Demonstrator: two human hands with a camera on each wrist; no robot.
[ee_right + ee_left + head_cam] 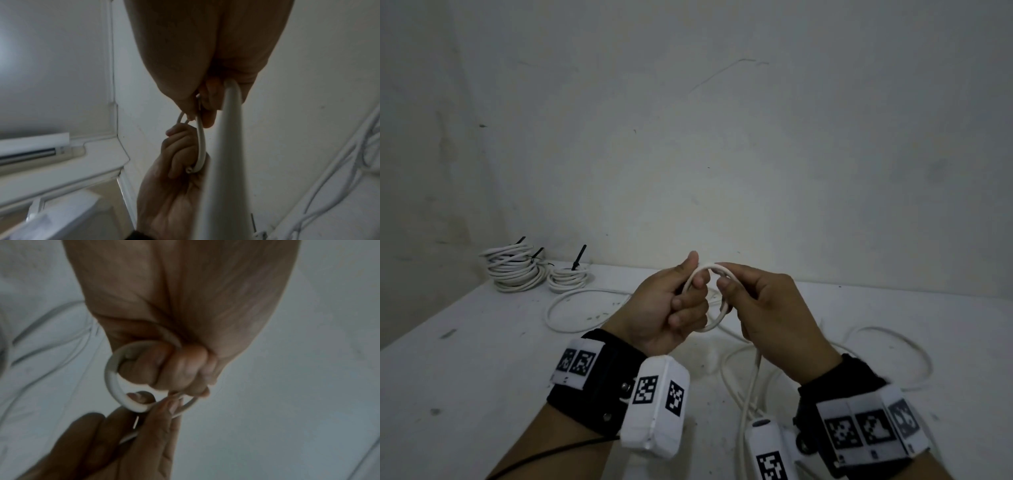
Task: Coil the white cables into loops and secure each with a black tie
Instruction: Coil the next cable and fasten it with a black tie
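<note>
Two coiled bundles of white cable (517, 272), each carrying a black plastic tie (578, 257), are sitting finished at the white bench's (465, 359) far left. The left hand (671, 308) and right hand (767, 308) are pinching a thin white cable (717, 270) just above the bench, starting its first small loop; the rest is trailing loose.

1. The room is dim, with a flat grey-green cast over the wall (688, 120) and the table (465, 342).
2. No hard shadows fall; the light is soft and even.
3. The head view bends at its edges, the table rim curving.
4. Both wrist views are soft: the left hand (180, 308) is a blurred mass up close, and the white cable (226, 146) swells out of focus near the lens.
5. Grain shows in the darker corners.
</note>
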